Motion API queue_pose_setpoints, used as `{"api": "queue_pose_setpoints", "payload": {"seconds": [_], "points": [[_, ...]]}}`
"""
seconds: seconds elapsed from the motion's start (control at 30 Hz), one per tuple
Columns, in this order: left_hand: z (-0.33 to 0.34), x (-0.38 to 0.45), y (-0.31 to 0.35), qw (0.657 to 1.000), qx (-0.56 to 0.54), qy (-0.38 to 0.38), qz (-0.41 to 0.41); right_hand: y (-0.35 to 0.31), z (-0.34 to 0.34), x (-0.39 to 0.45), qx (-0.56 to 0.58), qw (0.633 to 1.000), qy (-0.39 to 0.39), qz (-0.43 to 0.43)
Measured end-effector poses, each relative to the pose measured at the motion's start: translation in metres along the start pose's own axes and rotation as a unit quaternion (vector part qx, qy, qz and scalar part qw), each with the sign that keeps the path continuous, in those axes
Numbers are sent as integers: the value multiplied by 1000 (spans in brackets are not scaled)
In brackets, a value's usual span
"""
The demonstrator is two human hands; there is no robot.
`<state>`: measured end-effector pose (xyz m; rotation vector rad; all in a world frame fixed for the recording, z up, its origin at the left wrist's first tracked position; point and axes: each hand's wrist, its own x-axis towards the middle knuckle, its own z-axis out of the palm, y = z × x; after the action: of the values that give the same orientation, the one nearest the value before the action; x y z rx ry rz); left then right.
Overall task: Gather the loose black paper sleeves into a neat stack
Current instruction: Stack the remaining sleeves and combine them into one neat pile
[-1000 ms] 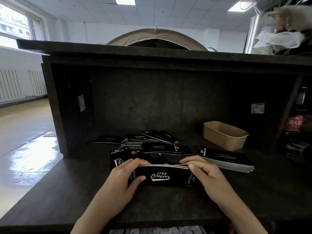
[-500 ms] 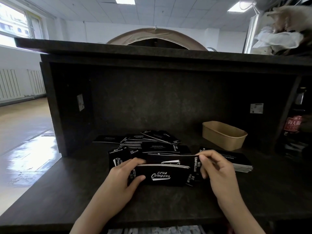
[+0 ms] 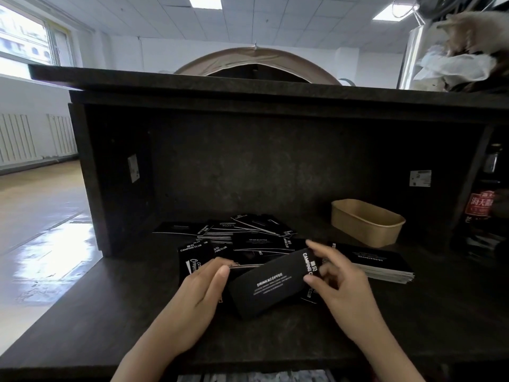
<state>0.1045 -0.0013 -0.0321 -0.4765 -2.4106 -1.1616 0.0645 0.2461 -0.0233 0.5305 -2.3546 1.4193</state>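
A bundle of black paper sleeves (image 3: 271,288) with white "DRINK&COFFEE" print lies tilted on the dark counter (image 3: 110,312), face up. My left hand (image 3: 197,293) grips its left end. My right hand (image 3: 340,282) pinches its right end between thumb and fingers. Behind the bundle, a loose pile of black sleeves (image 3: 242,238) is scattered in several directions. To the right of my right hand sits a neat stack of sleeves (image 3: 377,261) with white edges showing.
A tan paper tray (image 3: 366,221) stands at the back right of the counter recess. A dark bottle with a red label (image 3: 480,205) is at the far right. The recess has a back wall and a shelf overhead.
The bundle stood upright on its edge with "Club Camping" facing me; now it is tipped flat and tilted, showing the "DRINK&COFFEE" side. My right hand rose to its right end.
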Motion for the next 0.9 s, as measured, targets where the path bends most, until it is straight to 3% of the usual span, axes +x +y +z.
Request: {"api": "queue_pose_setpoints", "payload": {"seconds": [0.1,0.2,0.3,0.47,0.6,0.9], "points": [[0,0,1,999,25,-32,11,-8,5,-3,-169,984,-35,-46],[0,2,-1,997,66,-15,24,-8,8,-4,-172,983,-54,-39],[-4,2,-7,996,77,45,20,0,5,0,-131,991,0,-2],[-2,1,-8,997,65,47,3,12,6,5,-269,959,-57,69],[-3,0,-6,997,63,37,-2,12,7,6,-227,968,-59,89],[-2,0,-7,998,66,22,7,13,-3,3,-65,993,60,76]]}}
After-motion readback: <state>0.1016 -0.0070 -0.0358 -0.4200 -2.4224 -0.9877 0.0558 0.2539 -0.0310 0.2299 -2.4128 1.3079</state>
